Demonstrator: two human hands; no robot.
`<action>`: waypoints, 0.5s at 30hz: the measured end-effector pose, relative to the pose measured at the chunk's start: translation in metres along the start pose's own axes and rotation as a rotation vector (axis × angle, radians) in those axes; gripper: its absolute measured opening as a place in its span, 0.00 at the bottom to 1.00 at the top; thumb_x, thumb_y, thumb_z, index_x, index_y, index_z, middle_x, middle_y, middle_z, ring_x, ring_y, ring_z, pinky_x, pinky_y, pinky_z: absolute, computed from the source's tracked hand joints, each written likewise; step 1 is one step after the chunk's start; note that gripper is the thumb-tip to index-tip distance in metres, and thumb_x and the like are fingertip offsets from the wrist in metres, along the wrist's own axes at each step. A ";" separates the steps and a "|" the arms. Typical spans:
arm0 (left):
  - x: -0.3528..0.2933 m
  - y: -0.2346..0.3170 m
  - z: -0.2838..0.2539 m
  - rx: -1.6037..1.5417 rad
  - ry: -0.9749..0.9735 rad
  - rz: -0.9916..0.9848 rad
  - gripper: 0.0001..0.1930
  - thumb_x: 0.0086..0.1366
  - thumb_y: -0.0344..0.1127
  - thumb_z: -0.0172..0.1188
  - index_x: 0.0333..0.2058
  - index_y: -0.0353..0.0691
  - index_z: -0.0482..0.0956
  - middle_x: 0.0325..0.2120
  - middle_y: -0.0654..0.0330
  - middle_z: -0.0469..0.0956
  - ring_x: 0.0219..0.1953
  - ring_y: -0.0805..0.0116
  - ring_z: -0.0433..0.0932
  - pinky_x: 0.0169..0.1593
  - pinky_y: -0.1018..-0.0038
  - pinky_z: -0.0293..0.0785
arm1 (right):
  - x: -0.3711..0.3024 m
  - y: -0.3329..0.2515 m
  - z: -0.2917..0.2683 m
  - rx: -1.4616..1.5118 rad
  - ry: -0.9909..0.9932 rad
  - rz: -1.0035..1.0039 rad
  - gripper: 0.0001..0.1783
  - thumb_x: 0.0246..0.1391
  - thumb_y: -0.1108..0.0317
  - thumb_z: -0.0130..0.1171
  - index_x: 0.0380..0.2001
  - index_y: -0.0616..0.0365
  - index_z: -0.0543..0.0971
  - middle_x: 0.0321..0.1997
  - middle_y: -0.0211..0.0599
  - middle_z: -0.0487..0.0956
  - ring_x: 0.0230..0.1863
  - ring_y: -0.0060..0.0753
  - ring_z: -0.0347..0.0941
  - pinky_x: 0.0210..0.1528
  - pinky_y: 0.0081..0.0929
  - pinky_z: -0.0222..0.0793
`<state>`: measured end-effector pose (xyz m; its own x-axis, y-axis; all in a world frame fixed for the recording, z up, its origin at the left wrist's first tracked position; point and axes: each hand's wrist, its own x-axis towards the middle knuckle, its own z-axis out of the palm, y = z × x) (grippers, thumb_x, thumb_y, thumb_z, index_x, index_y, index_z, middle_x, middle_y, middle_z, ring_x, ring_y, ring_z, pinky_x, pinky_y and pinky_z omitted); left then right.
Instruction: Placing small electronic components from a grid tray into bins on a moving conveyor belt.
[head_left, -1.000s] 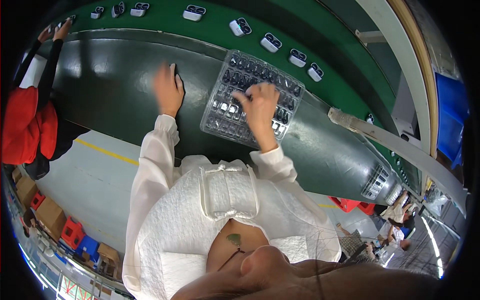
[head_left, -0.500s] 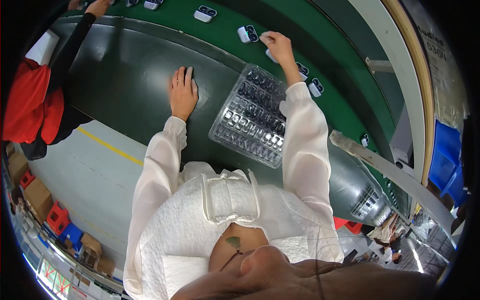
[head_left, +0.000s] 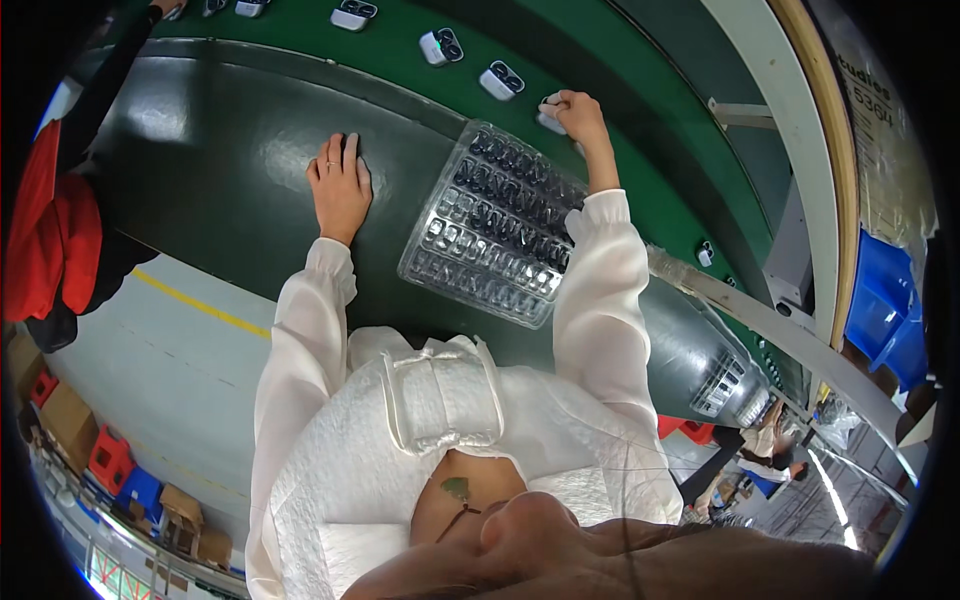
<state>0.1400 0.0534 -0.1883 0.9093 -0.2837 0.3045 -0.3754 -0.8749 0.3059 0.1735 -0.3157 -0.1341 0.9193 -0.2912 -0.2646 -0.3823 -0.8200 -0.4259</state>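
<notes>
My right hand reaches over the green conveyor belt, thumb and fingers pinched together at a small white earbud case. Its fingers partly cover that case, and whatever may be between the fingertips is hidden. My left hand lies palm down on the dark worktop, fingers stretched out, holding nothing. Between my arms rests a clear plastic tray with rows of small moulded pockets; many pockets hold dark, shiny pieces. Just left of my right hand, another white case stands on the belt with its dark top showing.
More earbud cases stand along the belt, such as one white case with a small green light. At far left sits a co-worker in red, one arm at the belt. A metal rail crosses at right, near blue bins.
The cases on the belt have moved left. My right hand has come down onto a different case, from beside the one with the green light. My left hand remains flat on the worktop.
</notes>
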 end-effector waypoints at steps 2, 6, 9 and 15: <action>0.002 0.000 0.000 -0.003 0.007 0.005 0.19 0.62 0.34 0.49 0.52 0.42 0.67 0.52 0.55 0.66 0.54 0.57 0.63 0.56 0.61 0.55 | 0.005 0.010 0.005 0.073 -0.017 0.032 0.14 0.42 0.59 0.65 0.30 0.56 0.82 0.27 0.41 0.81 0.30 0.37 0.77 0.36 0.31 0.71; -0.001 0.000 0.001 -0.007 0.016 0.005 0.19 0.62 0.34 0.49 0.52 0.42 0.67 0.51 0.55 0.66 0.54 0.57 0.64 0.56 0.61 0.56 | 0.013 0.008 0.007 0.131 -0.091 0.111 0.12 0.44 0.61 0.65 0.31 0.57 0.82 0.24 0.36 0.80 0.26 0.22 0.75 0.32 0.25 0.70; -0.002 -0.001 0.002 -0.007 0.026 0.005 0.19 0.61 0.34 0.49 0.52 0.42 0.67 0.51 0.55 0.66 0.54 0.57 0.64 0.55 0.61 0.56 | 0.015 -0.001 0.012 0.164 -0.078 0.106 0.12 0.47 0.61 0.63 0.30 0.58 0.81 0.23 0.36 0.80 0.25 0.23 0.76 0.31 0.27 0.71; -0.001 -0.001 0.003 -0.005 0.047 0.016 0.19 0.60 0.33 0.50 0.51 0.41 0.68 0.51 0.54 0.67 0.53 0.57 0.64 0.55 0.61 0.57 | 0.016 -0.020 0.015 0.325 0.018 0.182 0.11 0.53 0.63 0.56 0.27 0.61 0.77 0.26 0.37 0.79 0.26 0.28 0.78 0.29 0.28 0.72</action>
<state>0.1404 0.0535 -0.1914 0.8937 -0.2787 0.3518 -0.3909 -0.8684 0.3051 0.1947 -0.2963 -0.1427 0.8338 -0.4293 -0.3471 -0.5468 -0.5554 -0.6265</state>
